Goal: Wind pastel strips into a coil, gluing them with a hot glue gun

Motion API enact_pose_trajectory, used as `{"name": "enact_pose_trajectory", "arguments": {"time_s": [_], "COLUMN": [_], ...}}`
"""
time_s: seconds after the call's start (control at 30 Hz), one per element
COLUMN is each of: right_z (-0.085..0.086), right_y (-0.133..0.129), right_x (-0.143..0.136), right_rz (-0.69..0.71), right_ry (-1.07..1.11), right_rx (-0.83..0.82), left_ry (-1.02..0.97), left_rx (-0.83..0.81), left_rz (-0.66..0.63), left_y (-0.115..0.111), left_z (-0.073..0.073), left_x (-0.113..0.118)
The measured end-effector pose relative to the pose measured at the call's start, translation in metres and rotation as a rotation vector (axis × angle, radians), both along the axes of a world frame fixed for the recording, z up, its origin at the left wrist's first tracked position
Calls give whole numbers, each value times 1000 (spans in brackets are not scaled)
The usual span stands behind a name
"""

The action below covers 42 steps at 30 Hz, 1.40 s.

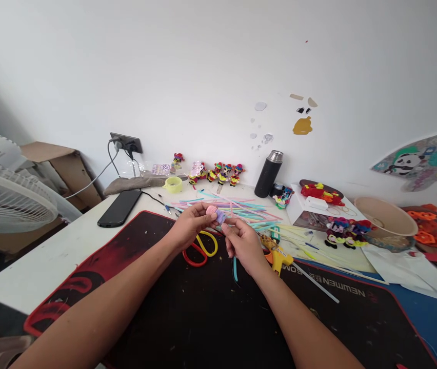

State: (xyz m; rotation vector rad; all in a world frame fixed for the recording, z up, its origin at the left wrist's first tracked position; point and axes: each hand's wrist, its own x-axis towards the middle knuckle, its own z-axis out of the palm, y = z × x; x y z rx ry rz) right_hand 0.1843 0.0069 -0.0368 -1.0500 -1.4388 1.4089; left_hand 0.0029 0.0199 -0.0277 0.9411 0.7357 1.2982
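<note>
Above the black and red mat [203,318], my left hand [193,224] pinches a small pink and purple fuzzy piece [216,214] at its left side. My right hand [242,243] has its fingertips closed on the lower right side of the same piece. A light blue strip [235,269] hangs below my right hand; where its top end goes is hidden. Scissors with red and yellow handles [207,244] lie under my hands. The yellow glue gun [280,259] rests just right of my right wrist.
Pastel fuzzy stems [257,210] spread behind my hands. A phone [120,208] lies at the left, near a white fan [14,189]. Small figures [224,174] and a black flask [268,174] stand by the wall. A round bowl [385,218] is at the right.
</note>
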Motion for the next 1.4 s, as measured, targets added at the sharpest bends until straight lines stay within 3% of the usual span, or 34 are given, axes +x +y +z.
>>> {"name": "enact_pose_trajectory", "arguments": {"time_s": [0.27, 0.53, 0.8, 0.9, 1.0, 1.13, 1.4], "right_z": [2, -7, -7, -7, -7, -5, -3], "right_y": [-3, 1, 1, 2, 2, 2, -3], "right_x": [1, 3, 3, 4, 4, 3, 0], "right_rz": [-68, -86, -133, -140, -134, -86, -13], "right_ry": [-124, -281, -411, -440, -397, -274, -181], "right_rx": [147, 192, 296, 296, 244, 159, 115], "left_ry": [136, 277, 332, 372, 386, 330, 334], "left_rx": [12, 105, 70, 83, 129, 84, 72], "left_rz": [-32, -4, -56, -15, 33, -46, -78], "left_y": [2, 3, 0, -2, -4, -3, 0], "left_z": [-4, -11, -6, -5, -6, -4, -5], "left_x": [-3, -1, -2, 2, 5, 2, -5]}}
